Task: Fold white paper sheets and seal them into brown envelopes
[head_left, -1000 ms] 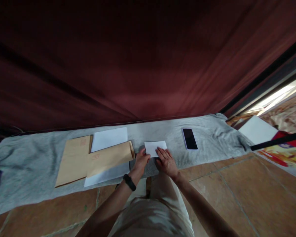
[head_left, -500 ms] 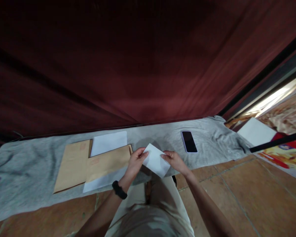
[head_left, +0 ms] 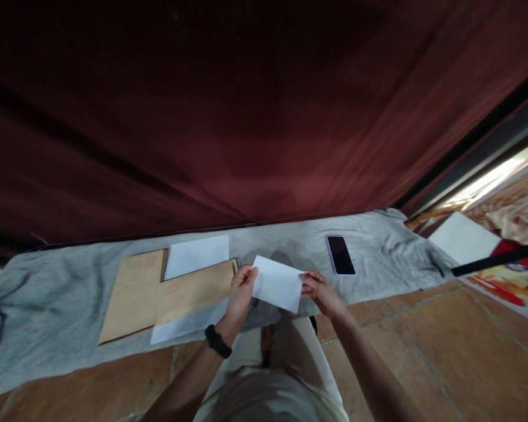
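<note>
A small rectangle of white paper, seemingly folded, is held up above the grey cloth in front of my lap. My left hand pinches its left edge, thumb on top. At the opposite edge, the fingers of my right hand are closed on the paper, partly behind it. Just left of my left hand lie brown envelopes, overlapping one another. White sheets show above and below them. A dark-screened phone rests to the right, apart from my right hand.
The grey cloth covers a long narrow surface against a dark red curtain. Tiled floor shows in front. At the far right are a black bar, a white panel and a red and yellow printed sheet.
The white paper has been turned to lie more level. My right hand has shifted slightly right and down, its grip now at the right edge.
</note>
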Demonstrator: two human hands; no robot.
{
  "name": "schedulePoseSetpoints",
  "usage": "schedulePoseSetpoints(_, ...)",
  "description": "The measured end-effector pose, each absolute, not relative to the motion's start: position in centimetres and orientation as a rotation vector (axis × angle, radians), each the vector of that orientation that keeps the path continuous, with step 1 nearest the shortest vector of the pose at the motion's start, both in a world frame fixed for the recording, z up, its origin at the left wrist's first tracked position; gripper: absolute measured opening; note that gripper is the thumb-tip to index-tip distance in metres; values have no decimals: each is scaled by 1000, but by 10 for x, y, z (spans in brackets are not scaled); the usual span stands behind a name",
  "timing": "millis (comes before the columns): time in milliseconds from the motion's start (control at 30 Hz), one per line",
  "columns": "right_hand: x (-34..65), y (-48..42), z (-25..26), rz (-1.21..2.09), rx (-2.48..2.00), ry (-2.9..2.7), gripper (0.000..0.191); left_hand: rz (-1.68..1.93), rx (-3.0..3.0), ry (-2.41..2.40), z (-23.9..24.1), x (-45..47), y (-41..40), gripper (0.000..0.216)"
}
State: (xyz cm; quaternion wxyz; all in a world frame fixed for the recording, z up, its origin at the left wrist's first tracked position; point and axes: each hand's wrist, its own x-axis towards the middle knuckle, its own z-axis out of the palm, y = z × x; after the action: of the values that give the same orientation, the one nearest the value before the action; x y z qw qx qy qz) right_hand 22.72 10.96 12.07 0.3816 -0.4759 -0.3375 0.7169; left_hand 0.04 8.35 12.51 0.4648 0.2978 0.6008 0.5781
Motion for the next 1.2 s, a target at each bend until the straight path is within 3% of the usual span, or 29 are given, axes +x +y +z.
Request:
schedulePoseSetpoints(200,226,103,111,1850,-1214,-1045,44,1407,687,1454,119,9,77,39)
schedulePoseSetpoints(400,236,117,111,1329,-1095,-1593,31,1271,360,1316,125,-9,75,53)
schedulePoseSetpoints(500,239,122,104,1181,-1018,-1755,25,1075,295,1209,118,-14,71,44)
schedulePoseSetpoints(633,238,129,83,1129,-1074,-1733,27,1103,448,1307,99,-3,60,48)
schedulePoseSetpoints(833,234,137,45,1145,-1430,-1427,53,1202,680,1593,71,20,67,18)
schedulePoseSetpoints(1067,218,114,33,500,-1338,-1955,46,1192,725,1681,53,21,80,15)
schedulePoseSetpoints(1200,199,98,30,354,-1225,-2284,47,1168,746,1665,54,21,68,28)
